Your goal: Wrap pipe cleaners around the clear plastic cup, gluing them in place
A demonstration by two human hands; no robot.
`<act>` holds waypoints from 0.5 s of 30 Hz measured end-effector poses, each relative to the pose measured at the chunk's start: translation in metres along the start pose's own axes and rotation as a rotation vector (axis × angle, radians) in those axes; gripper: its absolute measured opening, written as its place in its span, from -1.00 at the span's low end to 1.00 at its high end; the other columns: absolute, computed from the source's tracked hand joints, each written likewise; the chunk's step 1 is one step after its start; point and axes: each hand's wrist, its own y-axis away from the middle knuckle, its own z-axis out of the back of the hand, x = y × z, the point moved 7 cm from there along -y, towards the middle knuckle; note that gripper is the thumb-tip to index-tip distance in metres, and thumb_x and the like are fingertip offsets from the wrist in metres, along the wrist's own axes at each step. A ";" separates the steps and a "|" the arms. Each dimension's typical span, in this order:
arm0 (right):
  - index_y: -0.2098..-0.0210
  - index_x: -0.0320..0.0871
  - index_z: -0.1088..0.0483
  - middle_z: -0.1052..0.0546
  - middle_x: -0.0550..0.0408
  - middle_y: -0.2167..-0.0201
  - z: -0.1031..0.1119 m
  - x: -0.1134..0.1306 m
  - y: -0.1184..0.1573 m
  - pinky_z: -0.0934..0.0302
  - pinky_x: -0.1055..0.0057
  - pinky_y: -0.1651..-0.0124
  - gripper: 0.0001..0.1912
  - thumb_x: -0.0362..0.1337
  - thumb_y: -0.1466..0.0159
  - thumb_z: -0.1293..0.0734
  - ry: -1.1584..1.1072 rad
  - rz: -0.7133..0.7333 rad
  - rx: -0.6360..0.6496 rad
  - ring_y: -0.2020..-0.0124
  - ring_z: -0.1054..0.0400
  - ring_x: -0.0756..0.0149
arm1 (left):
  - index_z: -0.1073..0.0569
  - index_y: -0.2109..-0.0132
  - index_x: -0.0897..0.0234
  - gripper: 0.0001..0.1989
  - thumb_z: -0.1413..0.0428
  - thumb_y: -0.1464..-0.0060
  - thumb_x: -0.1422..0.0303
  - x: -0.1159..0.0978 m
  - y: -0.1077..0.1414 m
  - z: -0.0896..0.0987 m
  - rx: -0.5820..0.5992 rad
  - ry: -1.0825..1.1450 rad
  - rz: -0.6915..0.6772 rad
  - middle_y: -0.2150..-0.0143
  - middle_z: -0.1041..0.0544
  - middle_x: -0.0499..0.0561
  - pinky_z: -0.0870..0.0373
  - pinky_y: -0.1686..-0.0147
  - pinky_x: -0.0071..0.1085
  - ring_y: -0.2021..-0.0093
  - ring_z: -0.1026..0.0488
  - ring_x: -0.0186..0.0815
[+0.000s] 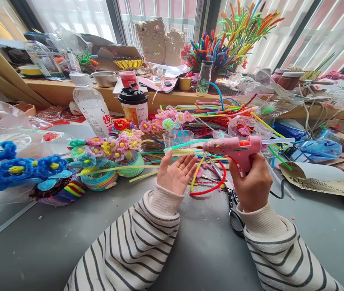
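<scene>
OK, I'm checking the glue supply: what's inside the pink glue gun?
A pale glue stick pokes out of the back of the pink glue gun, held in the right hand. The stick's inner end and anything else inside are covered and cannot be seen.

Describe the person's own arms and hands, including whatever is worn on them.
Both arms wear long, loose cream sleeves with thin dark stripes. The sleeves end in plain ribbed cuffs of a similar cream, without stripes. The left hand is ungloved, with a gold-coloured ring on one finger. The right hand is ungloved too, with no ring visible.
</scene>
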 end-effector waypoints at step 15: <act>0.33 -0.27 -0.30 -0.35 0.04 0.56 0.021 -0.058 -0.008 -0.16 0.33 0.45 -0.47 0.10 0.04 -0.31 0.064 -0.307 -0.027 0.55 -0.24 0.28 | -0.32 0.11 0.46 -0.59 0.04 -0.03 0.18 -0.002 0.000 0.001 0.002 -0.002 -0.008 0.32 -0.51 0.11 -0.35 0.25 -0.43 0.24 -0.46 -0.28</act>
